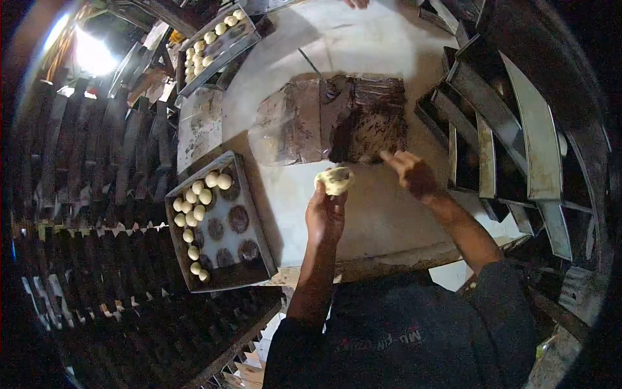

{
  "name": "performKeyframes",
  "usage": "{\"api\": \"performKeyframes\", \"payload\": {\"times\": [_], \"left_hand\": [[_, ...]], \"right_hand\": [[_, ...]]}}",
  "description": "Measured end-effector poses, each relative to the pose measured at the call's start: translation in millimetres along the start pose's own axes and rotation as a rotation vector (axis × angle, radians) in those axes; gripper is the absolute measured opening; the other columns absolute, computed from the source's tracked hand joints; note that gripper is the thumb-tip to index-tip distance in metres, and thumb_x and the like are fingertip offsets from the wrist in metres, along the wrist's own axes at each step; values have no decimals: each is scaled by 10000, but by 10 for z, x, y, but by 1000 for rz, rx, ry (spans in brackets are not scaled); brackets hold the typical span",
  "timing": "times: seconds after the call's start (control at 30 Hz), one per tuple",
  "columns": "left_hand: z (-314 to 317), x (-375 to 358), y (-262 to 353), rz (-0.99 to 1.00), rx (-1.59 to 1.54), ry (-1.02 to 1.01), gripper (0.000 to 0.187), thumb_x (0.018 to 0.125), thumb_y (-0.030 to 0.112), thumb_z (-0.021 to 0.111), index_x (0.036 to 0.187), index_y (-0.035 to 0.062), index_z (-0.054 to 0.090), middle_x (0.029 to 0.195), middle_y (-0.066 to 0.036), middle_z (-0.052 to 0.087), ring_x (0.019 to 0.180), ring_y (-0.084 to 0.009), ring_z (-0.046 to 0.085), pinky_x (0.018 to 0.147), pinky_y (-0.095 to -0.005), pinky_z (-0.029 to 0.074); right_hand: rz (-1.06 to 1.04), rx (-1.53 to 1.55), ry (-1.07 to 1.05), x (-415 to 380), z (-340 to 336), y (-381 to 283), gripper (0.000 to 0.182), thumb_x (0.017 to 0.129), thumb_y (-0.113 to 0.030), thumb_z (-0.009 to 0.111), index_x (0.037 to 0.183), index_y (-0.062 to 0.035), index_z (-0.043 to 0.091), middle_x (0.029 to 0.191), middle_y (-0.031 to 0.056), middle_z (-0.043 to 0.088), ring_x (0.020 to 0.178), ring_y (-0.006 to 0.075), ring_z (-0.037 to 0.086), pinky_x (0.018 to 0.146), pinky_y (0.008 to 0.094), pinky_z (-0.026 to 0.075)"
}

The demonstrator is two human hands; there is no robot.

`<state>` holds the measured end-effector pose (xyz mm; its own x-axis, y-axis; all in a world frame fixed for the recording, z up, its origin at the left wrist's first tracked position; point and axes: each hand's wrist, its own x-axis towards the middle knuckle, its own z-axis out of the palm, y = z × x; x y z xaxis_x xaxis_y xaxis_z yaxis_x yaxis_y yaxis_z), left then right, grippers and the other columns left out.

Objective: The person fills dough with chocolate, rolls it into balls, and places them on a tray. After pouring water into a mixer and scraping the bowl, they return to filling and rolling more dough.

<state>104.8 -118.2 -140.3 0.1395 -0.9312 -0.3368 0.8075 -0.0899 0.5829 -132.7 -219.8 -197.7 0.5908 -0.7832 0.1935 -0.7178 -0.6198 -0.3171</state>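
My left hand (326, 217) holds up a pale piece of dough (326, 186) over the near part of the table, with its fingers around the underside. A dark patch, which looks like filling, shows on top of the dough. My right hand (416, 176) is at the near right edge of a slab of dark brown paste (379, 120), a finger stretched towards it and the others partly curled. I see nothing in this hand. The paste lies on a sheet, its left part smoother and lighter. A thin dark rod (310, 63) slants at its far side.
On the left is a tray (260, 249) with several pale dough balls (199, 212); another tray (223, 55) of balls stands farther back. Empty metal tins (489, 155) are stacked right. Another person's hand (356, 3) shows at the table's (382, 223) far edge.
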Motion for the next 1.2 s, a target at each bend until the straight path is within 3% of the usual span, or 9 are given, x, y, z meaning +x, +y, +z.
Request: {"api": "performKeyframes", "payload": {"times": [0.13, 0.33, 0.43, 0.67, 0.8, 0.9, 1.03, 1.13, 1.2], "left_hand": [[199, -296, 273, 56, -36, -21, 462, 1012, 289, 430, 1359, -16, 410, 1276, -145, 531, 1145, -234, 562, 942, -321, 525], [254, -641, 292, 116, -65, -132, 486, 1004, 305, 452, 1380, 3, 392, 1291, -134, 523, 1150, -215, 560, 939, -309, 525], [117, -868, 323, 179, -142, -126, 534, 1005, 316, 458, 1411, -8, 334, 1336, -167, 479, 1229, -246, 499, 1021, -339, 444], [15, -1937, 565, 1079, 1825, 55, 678, 914, 112, 492, 1465, -60, 136, 1426, -333, 280, 1331, -509, 258, 1122, -487, 201], [-68, -2671, 742, 1044, 1288, 24, 717, 901, 57, 509, 1483, -50, 103, 1419, -272, 344, 1295, -395, 386, 1082, -432, 299], [-235, -3114, 731, 815, 217, -161, 888, 878, 286, 688, 1495, -26, 131, 1345, -175, 469, 1182, -242, 501, 1000, -353, 394], [-554, -3470, 708, 1019, 489, -112, 505, 828, 449, 711, 1061, 6, 646, 1258, -236, 531, 1126, -300, 543, 931, -394, 446], [-622, -3589, 648, 1303, 739, -66, 403, 862, 424, 679, 1014, 52, 653, 1193, -241, 577, 1005, -308, 599, 842, -386, 489], [-553, -3651, 618, 1465, 914, 5, 311, 907, 358, 639, 1019, 70, 668, 1099, -198, 626, 962, -297, 614, 769, -369, 512]], "right_hand": [[-38, -322, 352, -12, -2, 59, 297, 829, -169, 696, 1090, -30, 665, 1040, 174, 596, 815, 295, 651, 706, 358, 550], [-22, 1140, 333, 71, -509, -1412, 200, 859, -85, 672, 1011, 44, 665, 1059, 158, 591, 779, 221, 670, 676, 323, 573], [394, 1894, 219, 60, -444, -1711, 158, 852, -56, 677, 954, 65, 674, 1048, 126, 584, 789, 174, 659, 682, 296, 579], [-223, 740, 473, -351, -1132, -3059, 265, 751, -41, 759, 967, 77, 661, 973, 120, 587, 805, 205, 647, 697, 303, 546], [-497, 564, 627, -676, -1229, -3508, 236, 728, -26, 744, 929, 60, 655, 963, 133, 581, 816, 267, 636, 682, 342, 537], [-699, 665, 573, -1021, -1413, -3822, 151, 715, 29, 748, 853, 58, 693, 963, 137, 631, 822, 243, 648, 698, 324, 544], [-376, 678, 230, -1397, -1696, -4064, 262, 715, -124, 813, 939, -27, 717, 955, 111, 652, 818, 180, 658, 681, 287, 529], [-39, 1011, -209, -1556, -1775, -4137, 269, 706, -129, 822, 911, -13, 692, 898, 113, 661, 748, 197, 663, 659, 296, 531], [-172, 984, -63, -1674, -1697, -4104, 413, 672, -161, 851, 1002, -1, 661, 874, 125, 666, 712, 239, 666, 645, 315, 537]]}}
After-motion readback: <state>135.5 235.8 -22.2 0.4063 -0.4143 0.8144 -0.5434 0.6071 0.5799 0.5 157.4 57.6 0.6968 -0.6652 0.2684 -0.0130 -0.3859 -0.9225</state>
